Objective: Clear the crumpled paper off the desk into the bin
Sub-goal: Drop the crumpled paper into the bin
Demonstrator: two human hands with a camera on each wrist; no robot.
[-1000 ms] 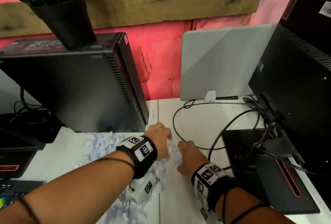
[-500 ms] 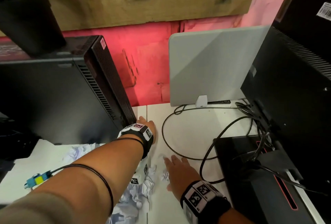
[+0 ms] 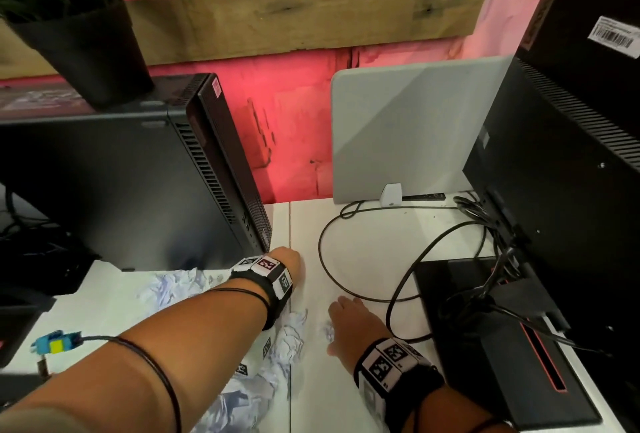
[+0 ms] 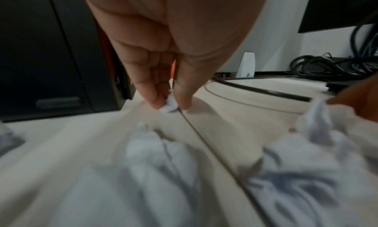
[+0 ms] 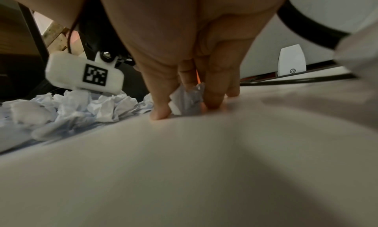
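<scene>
While most of the crumpled paper (image 3: 284, 339) is lying heaped on the white desk (image 3: 363, 249), no bin showing, the left hand (image 4: 163, 78) is pinching one small scrap (image 4: 169, 106) and the right hand (image 5: 194, 78) is gripping another wad (image 5: 186, 99), so clearing is barely beginning.

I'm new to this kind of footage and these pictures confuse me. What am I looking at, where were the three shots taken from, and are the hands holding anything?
No machine here: a person wears a head camera and one on each wrist. The head view looks down at a white desk with black computer cases, black cables and a heap of crumpled white paper. The left wrist view shows the left hand pinching a small white paper scrap near the desk seam. The right wrist view shows the right hand, fingertips on the desk, closing around another crumpled white paper piece. No bin is visible.
</scene>
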